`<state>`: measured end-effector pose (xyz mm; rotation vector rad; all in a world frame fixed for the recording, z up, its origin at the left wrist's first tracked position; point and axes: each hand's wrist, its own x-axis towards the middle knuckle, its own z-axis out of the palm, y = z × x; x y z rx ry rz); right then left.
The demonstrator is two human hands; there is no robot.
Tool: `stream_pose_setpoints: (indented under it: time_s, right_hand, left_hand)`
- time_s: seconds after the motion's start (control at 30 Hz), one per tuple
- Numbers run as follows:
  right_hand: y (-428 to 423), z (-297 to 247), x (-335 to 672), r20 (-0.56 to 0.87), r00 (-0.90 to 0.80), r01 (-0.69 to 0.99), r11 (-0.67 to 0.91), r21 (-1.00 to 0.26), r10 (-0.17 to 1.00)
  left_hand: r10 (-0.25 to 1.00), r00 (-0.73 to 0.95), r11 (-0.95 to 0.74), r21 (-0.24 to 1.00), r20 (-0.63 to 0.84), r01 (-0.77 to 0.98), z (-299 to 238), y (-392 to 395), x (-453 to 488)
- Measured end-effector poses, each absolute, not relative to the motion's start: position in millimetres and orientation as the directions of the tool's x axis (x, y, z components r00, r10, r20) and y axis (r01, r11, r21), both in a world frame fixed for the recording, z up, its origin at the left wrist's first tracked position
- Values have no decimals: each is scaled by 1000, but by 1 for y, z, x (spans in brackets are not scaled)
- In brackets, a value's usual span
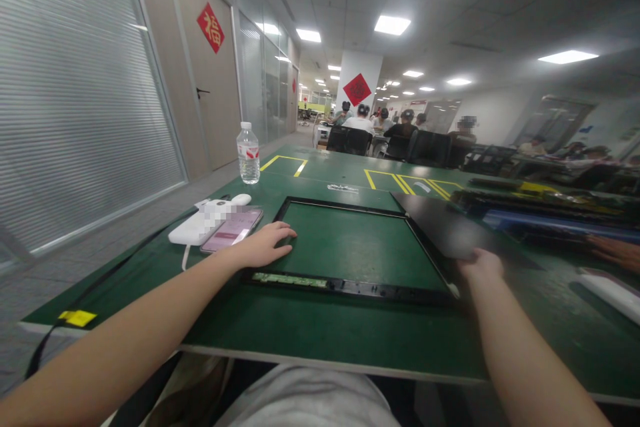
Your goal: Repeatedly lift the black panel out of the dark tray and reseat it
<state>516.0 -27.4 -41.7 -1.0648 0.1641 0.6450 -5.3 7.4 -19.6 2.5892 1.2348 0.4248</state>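
Note:
A black rectangular screen frame [345, 207] lies on the green table, with a green circuit strip [290, 279] set in its near bar. Across the left side of this frame rests my left hand [270, 243], fingers stretched out and lying loosely over the bar. My right hand [483, 263] is closed on the near edge of a thin dark flat panel [445, 223], just right of the frame. The panel is tilted and overlaps the frame's right side. My right fingertips are partly hidden and slightly blurred.
Left of the frame are a phone [233, 230], a white power bank [197, 223] and a water bottle [249, 153]. Dark and blue parts [540, 220] lie at the right, near another person's hand [617, 252] and a white object [610, 290]. Yellow tape [285, 158] marks the table [325, 327].

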Motion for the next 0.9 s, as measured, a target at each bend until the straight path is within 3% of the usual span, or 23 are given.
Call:
stream_pose_setpoints:
  time_s: [0.2,0.43,0.9]
  right_hand:
    - [-26,-47,521,-279,789,-494,295,-818,547]
    - [-28,-37,511,-434,789,-568,245,-786,435]
    - [-23,-47,517,-315,785,-509,267,-818,533]
  left_hand:
    - [775,615,-627,296,147,720,-25,11,-7]
    - [766,622,-640,280,161,715,-24,11,-7]
    - [770,616,-631,343,167,696,-22,9,-8]
